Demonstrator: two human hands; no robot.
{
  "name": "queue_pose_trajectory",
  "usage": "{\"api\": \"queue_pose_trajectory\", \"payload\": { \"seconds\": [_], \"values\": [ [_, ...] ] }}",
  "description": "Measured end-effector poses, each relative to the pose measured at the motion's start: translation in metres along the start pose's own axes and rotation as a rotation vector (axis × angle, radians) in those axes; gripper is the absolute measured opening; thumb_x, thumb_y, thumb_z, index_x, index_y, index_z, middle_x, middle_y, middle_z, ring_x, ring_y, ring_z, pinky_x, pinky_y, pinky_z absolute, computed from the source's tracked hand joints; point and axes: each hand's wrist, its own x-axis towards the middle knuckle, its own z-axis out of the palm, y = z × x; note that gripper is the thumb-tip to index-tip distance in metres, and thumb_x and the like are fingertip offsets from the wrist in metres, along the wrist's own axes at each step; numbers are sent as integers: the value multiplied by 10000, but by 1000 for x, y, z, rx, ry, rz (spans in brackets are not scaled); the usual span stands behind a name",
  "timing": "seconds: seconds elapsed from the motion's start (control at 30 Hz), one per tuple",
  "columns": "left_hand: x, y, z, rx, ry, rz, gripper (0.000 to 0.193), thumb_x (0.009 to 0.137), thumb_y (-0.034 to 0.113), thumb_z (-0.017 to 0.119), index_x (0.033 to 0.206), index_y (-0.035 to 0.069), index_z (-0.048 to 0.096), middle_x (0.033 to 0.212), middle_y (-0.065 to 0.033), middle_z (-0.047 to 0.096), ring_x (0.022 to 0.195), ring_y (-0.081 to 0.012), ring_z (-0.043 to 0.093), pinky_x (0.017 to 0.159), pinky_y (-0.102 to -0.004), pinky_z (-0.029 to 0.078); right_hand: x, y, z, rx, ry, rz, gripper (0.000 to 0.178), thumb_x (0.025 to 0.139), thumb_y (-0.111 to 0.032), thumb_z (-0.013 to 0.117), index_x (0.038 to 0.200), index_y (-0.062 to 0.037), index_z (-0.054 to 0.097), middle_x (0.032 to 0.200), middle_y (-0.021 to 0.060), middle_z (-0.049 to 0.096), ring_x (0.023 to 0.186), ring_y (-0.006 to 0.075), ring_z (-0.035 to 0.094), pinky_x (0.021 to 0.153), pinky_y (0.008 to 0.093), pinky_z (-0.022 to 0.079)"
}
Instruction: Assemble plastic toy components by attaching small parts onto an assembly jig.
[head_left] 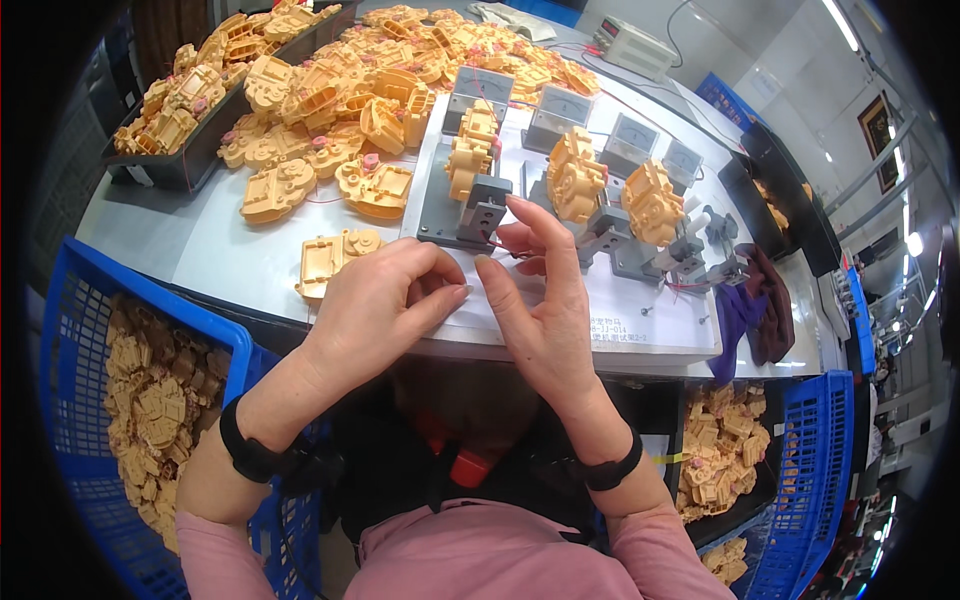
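Left hand (385, 295): palm turned down, fingers curled, thumb and index tips brought together just over the front of the white board (625, 302). Cannot tell whether anything thin is pinched there.

Right hand (545, 300): thumb spread away from the index, which points up to the grey block of the nearest fixture (485, 215); other fingers bent close to its red wires (492, 240). Grip on the wires: cannot tell.

Casing (468, 165), yellow-orange, sits upright on that fixture, beyond both hands. Two more, the middle casing (576, 178) and right casing (652, 203), stand on fixtures to the right. Row of meters (485, 88) behind. A loose casing (322, 266) lies beside the left hand, partly hidden by it.

Worktop (185, 245): large heap of casings (350, 90) at the back; black bin (180, 170) at left, filled with more; purple cloth (738, 320) at right. Blue crate (165, 300) below left, loaded with casings.
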Motion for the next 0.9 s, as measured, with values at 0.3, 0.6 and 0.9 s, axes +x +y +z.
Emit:
{"api": "queue_pose_trajectory", "payload": {
  "seconds": [0.3, 0.6, 0.9],
  "values": [
    [-1, 1, 0, 7, 2, 1, 211, 898, 225, 713, 967, 27, 693, 861, -109, 667, 717, -227, 665, 652, -352, 516, 0, 0, 0, 1, -7, 3, 539, 921, -121, 716, 1415, -95, 501, 1149, 111, 586, 1080, 227, 591, 909, 362, 474],
    [-1, -1, 3, 39, 39, 31, 198, 907, 228, 701, 946, 34, 692, 852, -113, 658, 711, -254, 659, 641, -373, 507, 0, 1, 0, -8, -14, -3, 543, 919, -117, 716, 1417, -97, 499, 1150, 112, 592, 1085, 229, 594, 909, 365, 474],
    [0, 2, 8, 94, 109, 51, 179, 915, 222, 683, 929, 44, 688, 855, -112, 668, 716, -276, 665, 654, -389, 515, -1, 1, 1, -4, -2, -3, 559, 915, -108, 717, 1427, -99, 490, 1164, 113, 585, 1082, 232, 588, 903, 360, 474]
  ]
}}
